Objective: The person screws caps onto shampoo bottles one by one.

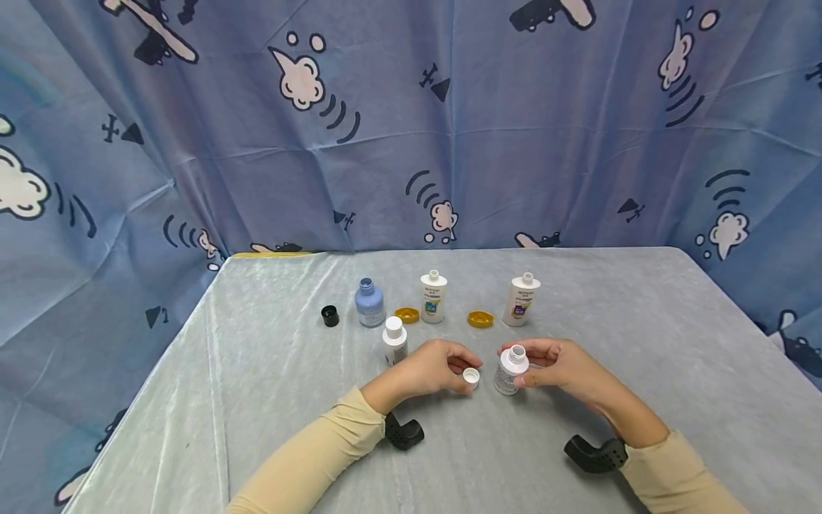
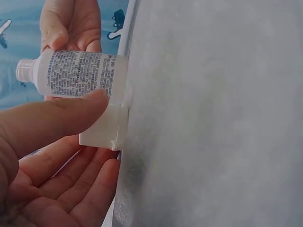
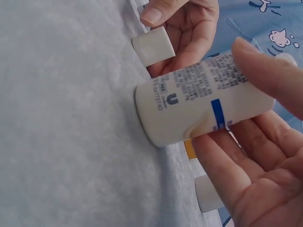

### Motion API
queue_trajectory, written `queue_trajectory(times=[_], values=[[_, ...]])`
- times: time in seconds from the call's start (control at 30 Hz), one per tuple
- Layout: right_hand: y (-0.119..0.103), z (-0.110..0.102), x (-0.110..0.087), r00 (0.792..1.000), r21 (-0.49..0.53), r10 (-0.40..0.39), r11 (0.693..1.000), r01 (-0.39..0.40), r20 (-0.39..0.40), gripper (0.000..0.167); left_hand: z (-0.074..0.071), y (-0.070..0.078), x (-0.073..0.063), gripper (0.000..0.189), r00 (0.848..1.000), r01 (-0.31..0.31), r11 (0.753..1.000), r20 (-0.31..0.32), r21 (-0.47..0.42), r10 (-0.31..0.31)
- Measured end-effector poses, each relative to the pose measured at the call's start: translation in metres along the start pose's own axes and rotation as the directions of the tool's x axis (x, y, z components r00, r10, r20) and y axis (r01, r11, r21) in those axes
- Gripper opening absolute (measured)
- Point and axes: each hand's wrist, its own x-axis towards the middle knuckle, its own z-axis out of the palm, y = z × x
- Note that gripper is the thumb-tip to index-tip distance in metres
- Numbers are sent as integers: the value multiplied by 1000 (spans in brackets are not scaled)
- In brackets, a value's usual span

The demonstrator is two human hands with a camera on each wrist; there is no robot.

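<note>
My right hand holds a small white bottle between thumb and fingers. Its neck is uncapped, and printed text covers its side. The bottle's base is at the table surface. To its left, a small white screw cap stands on the table with its hollow side up. My left hand is around this cap, the thumb on one side and the fingers on the other. In the right wrist view the left thumb looks slightly apart from the cap. The left wrist view shows the left fingers loosely bent.
Behind my left hand stands a capped white bottle. Farther back are an uncapped blue bottle, two uncapped white bottles, a black cap and two yellow caps. A patterned curtain hangs behind the table.
</note>
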Motion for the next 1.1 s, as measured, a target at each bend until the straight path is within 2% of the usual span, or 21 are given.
queue_trajectory(times=[0.5, 0.73, 1.1], values=[[2, 2, 1, 999, 7, 30, 1000, -30, -14, 61, 0, 1, 0, 27, 1000, 14, 1000, 4, 4, -14], [4, 5, 3, 999, 19, -4, 1000, 4, -35, 62, -10, 1, -3, 28, 999, -10, 1000, -52, -11, 9], [-1, 11, 3, 990, -25, -40, 999, 37, -135, 59, -25, 15, -10, 35, 988, -84, 993, -138, -83, 72]])
